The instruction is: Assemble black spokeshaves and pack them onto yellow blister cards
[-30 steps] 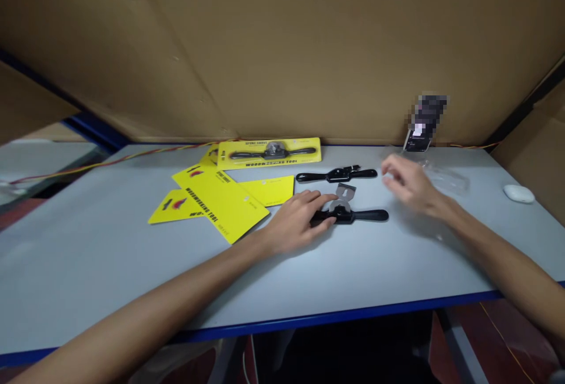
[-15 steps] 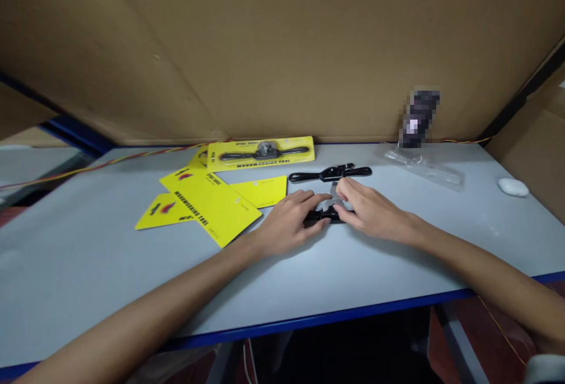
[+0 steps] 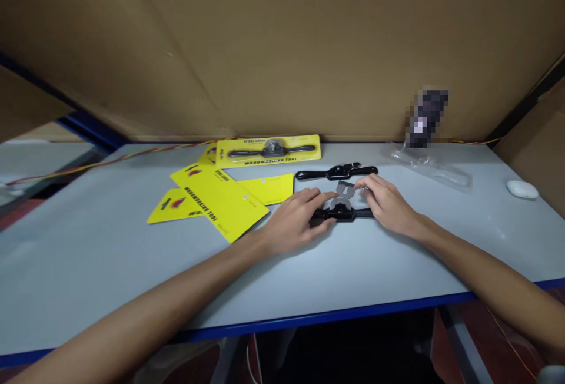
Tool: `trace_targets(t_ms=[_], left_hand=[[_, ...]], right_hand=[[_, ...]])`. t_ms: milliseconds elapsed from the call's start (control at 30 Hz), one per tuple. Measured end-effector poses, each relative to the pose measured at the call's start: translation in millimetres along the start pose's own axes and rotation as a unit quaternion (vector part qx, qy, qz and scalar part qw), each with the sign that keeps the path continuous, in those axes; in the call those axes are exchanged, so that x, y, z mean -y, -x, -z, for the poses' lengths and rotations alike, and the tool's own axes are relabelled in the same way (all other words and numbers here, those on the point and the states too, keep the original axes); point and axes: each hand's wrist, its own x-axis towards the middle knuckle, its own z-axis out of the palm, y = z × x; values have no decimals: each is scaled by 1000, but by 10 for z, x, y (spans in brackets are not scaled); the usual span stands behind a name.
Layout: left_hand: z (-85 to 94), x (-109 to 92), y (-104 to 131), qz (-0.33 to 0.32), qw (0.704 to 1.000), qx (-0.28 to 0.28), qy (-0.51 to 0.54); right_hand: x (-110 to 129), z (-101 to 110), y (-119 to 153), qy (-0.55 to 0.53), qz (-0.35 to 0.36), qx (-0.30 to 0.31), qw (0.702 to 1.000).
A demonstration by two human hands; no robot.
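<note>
A black spokeshave [image 3: 343,214] lies on the table with a rounded grey metal plate [image 3: 339,203] standing at its middle. My left hand [image 3: 301,219] grips its left handle, thumb in front and fingers behind. The left index fingertip is close to a slotted metal blade [image 3: 345,190] just behind the tool. My right hand [image 3: 391,204] hovers by the right handle, thumb and fingers pinched together; something small and dark shows at the fingertips, too small to name. Behind the blade rests a second black spokeshave [image 3: 336,172].
Yellow cards [image 3: 220,204] overlap on the left, beside a packaged spokeshave [image 3: 269,149]. Clear plastic packaging [image 3: 430,169] lies at the back right, with a pixelated object [image 3: 427,119] above it. A white earbud case [image 3: 522,189] sits far right. A cardboard wall [image 3: 282,48] closes the back.
My right hand has moved right, off the middle of the near spokeshave, uncovering its rounded plate and the slotted blade. My left hand keeps its grip. The whole view has shifted slightly.
</note>
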Motion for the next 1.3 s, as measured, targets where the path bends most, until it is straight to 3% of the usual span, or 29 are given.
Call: trace_targets(t_ms=[133, 367, 533, 967, 1100, 1300], left_hand=[[8, -2, -4, -1, 1000, 4, -2], [-12, 7, 3, -4, 1000, -10, 3], [-22, 2, 6, -11, 1000, -17, -1], [-36, -21, -54, -3, 999, -43, 6], [-40, -19, -62, -4, 999, -42, 11], [-52, -2, -71, -11, 999, -38, 19]], right_hand=[[-9, 7, -16, -17, 12, -34, 999], [-1, 18, 1, 50, 0, -69, 996], [69, -10, 11, -7, 16, -96, 995], [168, -22, 46, 36, 88, -89, 992], [225, -33, 64, 88, 68, -90, 990], [215, -63, 65, 26, 51, -77, 995]])
